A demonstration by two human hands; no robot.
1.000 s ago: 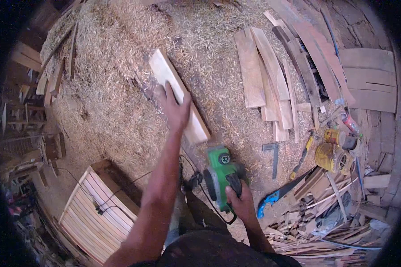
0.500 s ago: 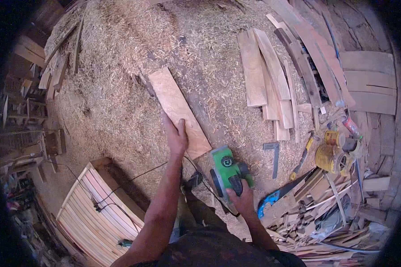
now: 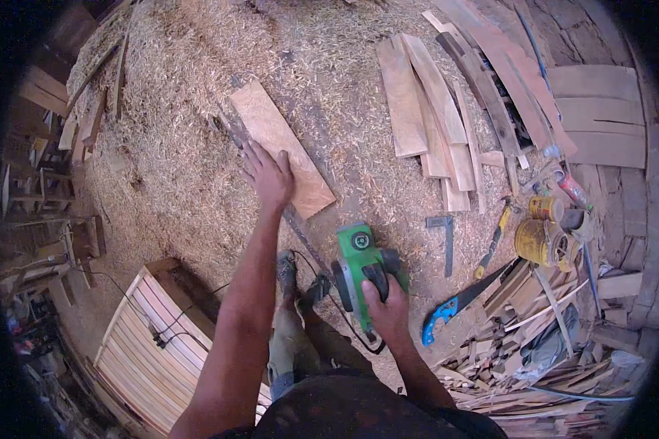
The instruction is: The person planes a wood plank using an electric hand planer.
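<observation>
My right hand (image 3: 392, 311) is wrapped round the black handle of a green electric planer (image 3: 356, 257), which is held just off the near end of a wooden board (image 3: 285, 146). The board lies at a slant over a dark narrow strip (image 3: 304, 238) among the shavings. At the board's left edge is my left hand (image 3: 272, 179), fingers spread and stretched forward, the thumb side over the wood. A dark cord runs from the planer's rear past my feet.
Several planed boards (image 3: 403, 110) lie stacked at the right. Nearer are a try square (image 3: 449, 245), a hammer (image 3: 494, 241), a blue-handled handsaw (image 3: 441, 320) and a yellow container (image 3: 532, 241). A slatted wooden piece (image 3: 135, 344) rests at lower left. Shavings cover the ground.
My left hand has slid forward along the board and its fingers have spread. The board appears farther up in view, and the planer is turned slightly. The whole view has shifted a little too.
</observation>
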